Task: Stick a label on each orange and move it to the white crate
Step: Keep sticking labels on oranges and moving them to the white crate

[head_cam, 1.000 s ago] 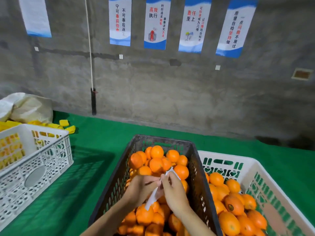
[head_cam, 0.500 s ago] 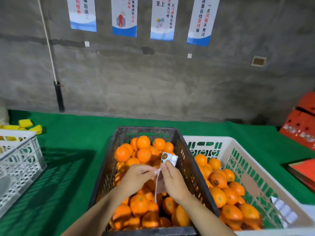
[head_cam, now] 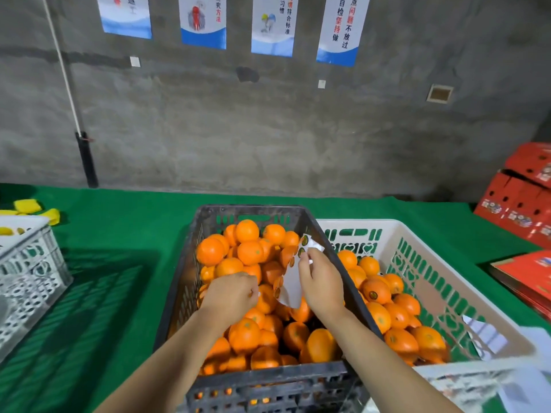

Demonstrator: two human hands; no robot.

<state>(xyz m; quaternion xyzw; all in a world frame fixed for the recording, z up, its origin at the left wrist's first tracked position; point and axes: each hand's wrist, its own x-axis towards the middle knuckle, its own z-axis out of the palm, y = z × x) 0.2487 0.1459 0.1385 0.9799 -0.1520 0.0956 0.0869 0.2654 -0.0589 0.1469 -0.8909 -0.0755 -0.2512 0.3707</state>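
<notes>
A dark plastic crate [head_cam: 190, 281] in front of me holds a heap of oranges [head_cam: 247, 248]. To its right stands the white crate [head_cam: 417, 248], partly filled with oranges [head_cam: 376, 292], some with a round label on them. My right hand [head_cam: 320, 281] holds a white label sheet [head_cam: 293, 281] upright over the dark crate; round stickers show along its left edge. My left hand [head_cam: 231, 296] is lower and to the left, fingers pinched together just above an orange; whether a label is between the fingertips is not visible.
A second white crate [head_cam: 26, 272] stands at the left with yellow pieces [head_cam: 28, 205] behind it. Red cartons [head_cam: 518, 198] are stacked at the right. Loose white backing paper [head_cam: 486, 335] lies in the right crate's near corner. Green cloth covers the table; a concrete wall stands behind.
The hands have parted: the left one moved down and left away from the sheet toward the oranges, while the right kept the sheet. The view shifted right and down.
</notes>
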